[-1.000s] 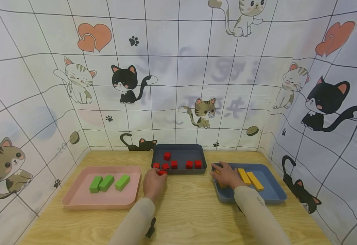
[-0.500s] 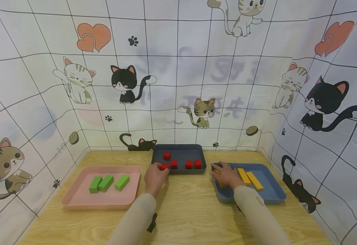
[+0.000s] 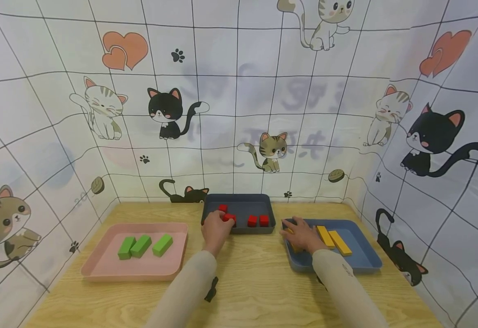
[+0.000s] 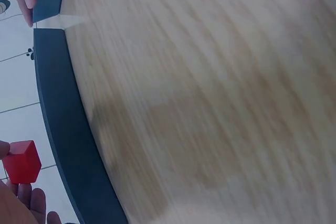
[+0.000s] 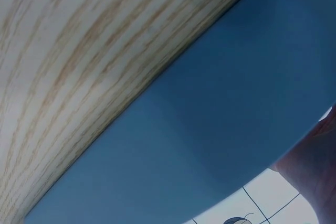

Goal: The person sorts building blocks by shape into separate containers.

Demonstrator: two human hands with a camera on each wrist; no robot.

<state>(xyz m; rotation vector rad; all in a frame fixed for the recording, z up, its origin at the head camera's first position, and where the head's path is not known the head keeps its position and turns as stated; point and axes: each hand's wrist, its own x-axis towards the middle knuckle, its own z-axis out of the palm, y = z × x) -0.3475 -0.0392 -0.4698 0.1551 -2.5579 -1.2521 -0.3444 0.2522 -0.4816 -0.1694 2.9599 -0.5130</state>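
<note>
My left hand [image 3: 216, 230] is at the left front of the dark grey tray [image 3: 247, 204]. Between its thumb and fingers it pinches a red block [image 4: 22, 162], raised above the tray's wall in the left wrist view. Other red blocks lie in the tray, a pair [image 3: 258, 221] of them toward its right; the hand hides part of the left side. My right hand [image 3: 302, 234] rests over the left end of the blue tray [image 3: 363, 259], fingers spread above a yellow block [image 3: 295, 248] that it partly covers. In the right wrist view, the tray's wall hides its fingers.
At left stands a pink tray [image 3: 99, 264] with green blocks [image 3: 141, 246]. More yellow blocks [image 3: 339, 243] lie in the blue tray. The trays stand on a wooden table [image 3: 255, 287], before a cat-printed cloth [image 3: 239, 100] at the back and sides.
My left hand has shifted right and farther in over the dark grey tray, and the red block it pinches has risen with it. My right hand stays in place.
</note>
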